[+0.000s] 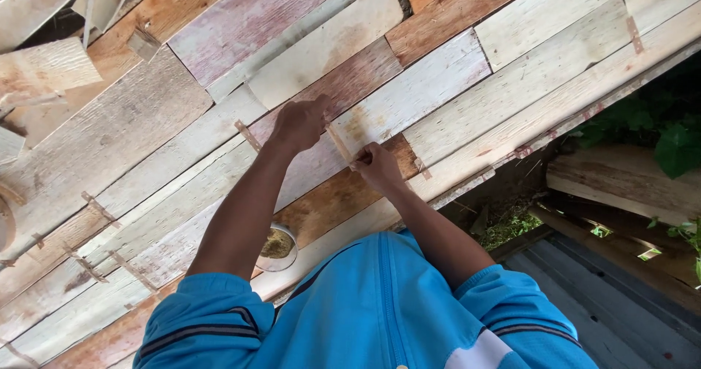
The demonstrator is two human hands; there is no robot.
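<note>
A sheet of thin wood veneer strips (409, 91), pale, reddish and brown, lies spread in front of me, joined by short strips of tape. My left hand (298, 124) presses down on the veneer at the upper end of a narrow tan tape strip (338, 144). My right hand (376, 166) pinches the lower end of that same strip, which lies slanted across a seam between two veneer pieces. Both forearms reach out from blue sleeves.
A small round bowl (277, 246) with brownish contents sits under my left forearm. Loose wood pieces (44, 69) lie at the top left. The sheet's edge (555, 131) runs diagonally at the right, with planks (621, 183), green plants (672, 142) and grey boards beyond.
</note>
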